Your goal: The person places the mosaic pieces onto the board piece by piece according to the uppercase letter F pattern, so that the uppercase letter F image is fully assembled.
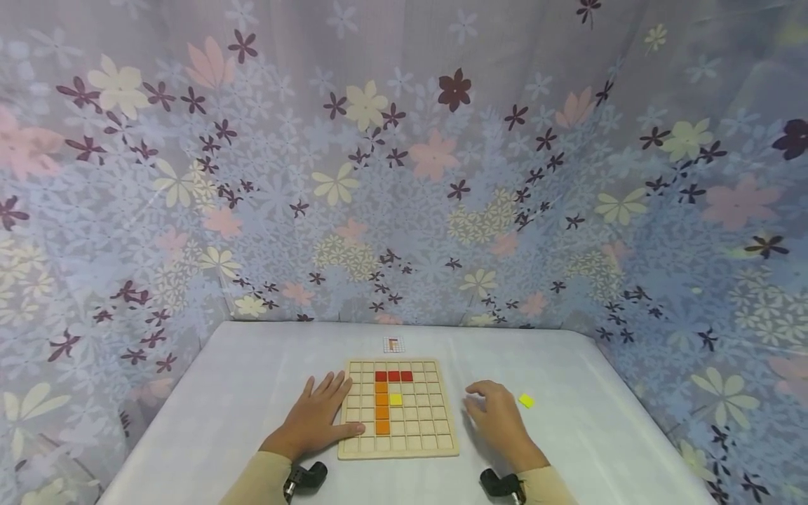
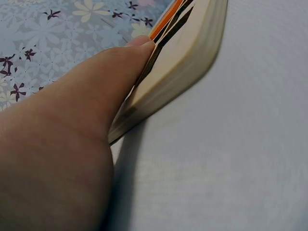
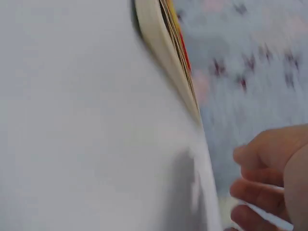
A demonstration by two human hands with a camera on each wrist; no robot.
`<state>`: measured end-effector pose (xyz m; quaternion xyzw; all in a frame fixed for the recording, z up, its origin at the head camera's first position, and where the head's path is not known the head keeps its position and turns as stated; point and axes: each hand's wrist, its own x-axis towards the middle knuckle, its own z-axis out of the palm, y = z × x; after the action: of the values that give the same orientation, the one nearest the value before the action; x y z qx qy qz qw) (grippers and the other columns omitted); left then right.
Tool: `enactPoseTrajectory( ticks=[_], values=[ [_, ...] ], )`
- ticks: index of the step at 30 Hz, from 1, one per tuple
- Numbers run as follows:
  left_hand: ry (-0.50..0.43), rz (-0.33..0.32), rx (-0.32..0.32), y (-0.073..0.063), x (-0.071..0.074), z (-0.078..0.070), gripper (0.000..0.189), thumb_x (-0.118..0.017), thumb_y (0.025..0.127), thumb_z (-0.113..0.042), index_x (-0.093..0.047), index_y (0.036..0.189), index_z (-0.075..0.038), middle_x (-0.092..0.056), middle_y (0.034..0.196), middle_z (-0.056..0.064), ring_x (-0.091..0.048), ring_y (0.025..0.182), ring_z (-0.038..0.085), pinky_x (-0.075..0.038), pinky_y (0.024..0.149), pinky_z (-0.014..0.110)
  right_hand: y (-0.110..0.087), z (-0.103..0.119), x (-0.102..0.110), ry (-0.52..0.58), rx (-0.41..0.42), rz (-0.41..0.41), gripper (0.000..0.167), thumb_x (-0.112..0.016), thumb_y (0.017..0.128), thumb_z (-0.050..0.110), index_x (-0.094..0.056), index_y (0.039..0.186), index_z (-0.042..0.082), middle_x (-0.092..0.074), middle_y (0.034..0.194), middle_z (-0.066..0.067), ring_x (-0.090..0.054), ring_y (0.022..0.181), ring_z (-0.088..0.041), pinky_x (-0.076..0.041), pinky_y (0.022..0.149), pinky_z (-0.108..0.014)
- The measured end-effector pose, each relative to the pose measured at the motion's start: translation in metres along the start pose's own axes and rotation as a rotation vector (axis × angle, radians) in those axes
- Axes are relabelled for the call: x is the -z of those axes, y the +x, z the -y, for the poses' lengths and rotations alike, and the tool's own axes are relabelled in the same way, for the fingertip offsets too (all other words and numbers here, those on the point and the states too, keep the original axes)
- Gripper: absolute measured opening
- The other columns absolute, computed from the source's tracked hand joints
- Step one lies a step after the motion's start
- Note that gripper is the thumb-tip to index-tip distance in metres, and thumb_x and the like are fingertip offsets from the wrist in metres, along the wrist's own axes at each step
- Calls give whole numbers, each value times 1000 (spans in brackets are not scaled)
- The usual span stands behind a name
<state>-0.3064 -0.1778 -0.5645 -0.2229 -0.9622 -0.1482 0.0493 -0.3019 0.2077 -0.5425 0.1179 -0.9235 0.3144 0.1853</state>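
A wooden grid board (image 1: pixel 429 442) lies on the table. Three red tiles (image 1: pixel 394 376) form a row near its far side, and several orange tiles (image 1: pixel 381 413) run in a column toward me. Beside that column sits one yellow tile (image 1: pixel 395 399). My left hand (image 1: pixel 315 414) rests along the board's left edge, fingers extended and thumb over the near-left squares. In the left wrist view, the thumb (image 2: pixel 115 65) lies across the rim. Off the board's right side hovers my right hand (image 1: pixel 501 419), fingers loosely bent around nothing. A loose yellow tile (image 1: pixel 527 400) lies right of that hand.
A small printed card (image 1: pixel 394 344) with a coloured grid pattern lies just beyond the board. White cloth covers the table (image 1: pixel 271 351). A flowered curtain (image 1: pixel 404 210) rises behind the table and along both sides. Black camera mounts (image 1: pixel 306 478) sit at both wrists.
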Motion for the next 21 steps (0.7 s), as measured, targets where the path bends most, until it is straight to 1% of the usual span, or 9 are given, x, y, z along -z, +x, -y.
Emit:
enactPoseTrajectory(
  ticks=[2,4,7,10,12,15,18,21],
  values=[
    [1,-4,-3,-1,2,0,109,-52,89,-85,-39,163,-6,-31,168,17,-25,155,38,-9,122,65,-5,-22,14,-38,-66,-34,19,-79,93,6,-76,110,-1,-71,118,-19,-62,115,-41,-49,101,-57],
    [-2,-9,-1,-2,4,-1,109,-54,89,-84,-41,162,-5,-32,167,18,-26,154,39,-10,122,66,-10,-42,28,-74,-124,-34,25,-77,94,8,-73,115,-4,-67,124,-24,-57,120,-47,-43,104,-60],
    [14,1,13,-2,5,-2,109,-52,89,-86,-40,163,-6,-31,168,17,-25,155,38,-10,122,65,-15,-64,47,-112,-197,9,37,-76,94,13,-68,124,-8,-60,133,-32,-50,126,-53,-35,106,-63],
    [16,15,24,-1,5,-4,110,-50,88,-88,-39,164,-8,-30,169,15,-24,155,37,-8,123,64,-18,-80,59,-128,-264,71,50,-77,94,18,-62,133,-10,-54,141,-36,-45,131,-56,-33,108,-67],
    [4,22,25,0,5,-5,110,-50,88,-87,-39,164,-7,-30,169,15,-24,155,37,-8,123,64,-18,-86,63,-117,-304,101,56,-78,94,21,-59,137,-10,-52,144,-37,-42,133,-58,-33,109,-69],
    [-6,27,29,-1,6,-8,110,-51,89,-86,-39,164,-7,-30,169,16,-23,156,38,-8,123,64,-18,-90,65,-98,-351,117,60,-79,94,24,-58,140,-8,-50,146,-36,-40,134,-59,-33,110,-71],
    [-5,26,31,-2,8,-10,109,-52,89,-86,-39,163,-6,-31,169,16,-24,155,38,-9,123,64,-19,-90,62,-97,-354,105,58,-79,94,21,-58,140,-8,-53,144,-34,-41,133,-58,-31,110,-72],
    [9,25,37,-1,6,-9,110,-50,89,-87,-39,164,-8,-30,169,15,-23,156,37,-8,123,64,-20,-88,60,-100,-344,88,53,-78,95,18,-60,139,-6,-55,143,-33,-43,133,-58,-30,110,-73]
  ],
)
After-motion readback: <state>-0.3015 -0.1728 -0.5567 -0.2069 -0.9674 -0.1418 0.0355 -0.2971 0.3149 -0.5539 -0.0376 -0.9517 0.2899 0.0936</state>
